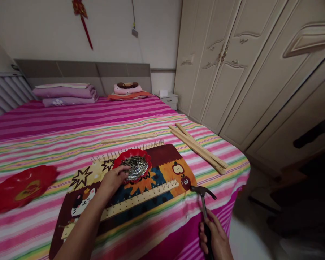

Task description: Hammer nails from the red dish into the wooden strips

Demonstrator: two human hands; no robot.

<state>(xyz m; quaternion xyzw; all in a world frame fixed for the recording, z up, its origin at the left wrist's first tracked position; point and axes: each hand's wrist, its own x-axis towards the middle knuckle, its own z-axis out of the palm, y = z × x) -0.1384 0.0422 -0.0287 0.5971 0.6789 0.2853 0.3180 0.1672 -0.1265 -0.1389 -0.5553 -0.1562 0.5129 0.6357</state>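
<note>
My left hand (114, 179) reaches over the near left rim of a red scalloped dish (148, 159). Its curled fingertips touch the loose nails (137, 166) heaped inside; whether a nail is pinched between them is hidden. Low on the right, my right hand (213, 233) grips a claw hammer (204, 206) by its black handle, head up. Between my hands lies a wooden strip (143, 198) with a row of nails standing in it, its left part behind my forearm. Behind the dish is another nail-studded strip (151, 145). Both rest at a patterned mat (176, 155).
Several bare wooden strips (197, 148) lie crossed on the striped bed cover at the right; another strip (130, 138) lies farther back. A red plate-like piece (21, 187) is at the left. Folded bedding (66, 94) sits by the headboard. Wardrobes (222, 65) stand beyond the bed's right edge.
</note>
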